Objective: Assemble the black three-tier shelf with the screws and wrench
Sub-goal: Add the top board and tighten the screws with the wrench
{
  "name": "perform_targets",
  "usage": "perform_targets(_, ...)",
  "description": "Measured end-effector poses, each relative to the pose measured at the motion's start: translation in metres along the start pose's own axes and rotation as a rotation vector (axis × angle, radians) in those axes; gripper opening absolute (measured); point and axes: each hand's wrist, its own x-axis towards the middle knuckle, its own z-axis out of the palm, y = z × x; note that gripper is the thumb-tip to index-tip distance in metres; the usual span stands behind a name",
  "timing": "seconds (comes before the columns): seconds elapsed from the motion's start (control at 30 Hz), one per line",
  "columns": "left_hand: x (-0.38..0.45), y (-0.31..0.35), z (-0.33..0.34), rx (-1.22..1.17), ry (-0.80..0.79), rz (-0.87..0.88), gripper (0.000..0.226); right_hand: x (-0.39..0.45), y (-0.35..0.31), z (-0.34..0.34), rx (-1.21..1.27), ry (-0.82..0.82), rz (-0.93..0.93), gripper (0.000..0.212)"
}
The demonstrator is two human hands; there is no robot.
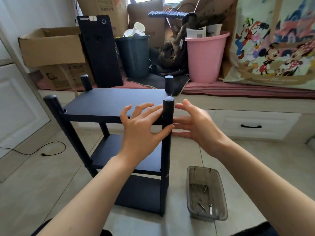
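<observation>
The black three-tier shelf [109, 103] stands upright on the tiled floor, its three boards set between round black posts. My left hand [141, 126] spreads its fingers over the top board's near right corner, with its thumb against the near right post [167, 150]. My right hand [194, 123] hovers just right of that post, fingers straight and pointing left, holding nothing. A smoky clear plastic tray [221, 198] lies on the floor to the right of the shelf with several screws and small metal parts inside.
A window bench at the back carries cardboard boxes [51, 46], a black computer case [100, 51], a dark bin [134, 57], a pink bucket [204, 58] and a cartoon-print bag [272, 45]. A black cable [44, 153] lies on the floor at left. A drawer [252, 125] faces me at right.
</observation>
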Motion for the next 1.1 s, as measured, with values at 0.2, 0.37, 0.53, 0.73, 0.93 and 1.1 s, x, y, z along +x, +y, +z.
perform_targets(0.2,-0.003,0.002,0.002,-0.008,0.029,0.002,0.043,-0.005,0.069,-0.07,-0.352,0.046,0.381,0.032)
perform_targets(0.37,-0.006,0.001,0.003,0.021,0.034,0.009,0.045,-0.015,0.161,-0.104,-0.516,0.019,0.674,0.024)
perform_targets(0.53,-0.011,0.004,0.011,-0.002,0.157,0.029,0.04,-0.018,0.253,-0.097,-0.77,-0.045,0.806,0.016)
perform_targets(0.73,-0.013,0.007,0.012,-0.039,0.21,0.022,0.038,-0.014,0.339,-0.081,-0.976,-0.14,0.91,0.016)
perform_targets(0.93,-0.013,0.008,0.01,-0.011,0.149,0.006,0.038,-0.009,0.39,-0.084,-1.005,-0.181,1.015,0.041)
perform_targets(1.1,-0.016,0.014,0.004,0.002,0.132,-0.013,0.039,-0.002,0.403,-0.079,-1.042,-0.132,1.001,0.037)
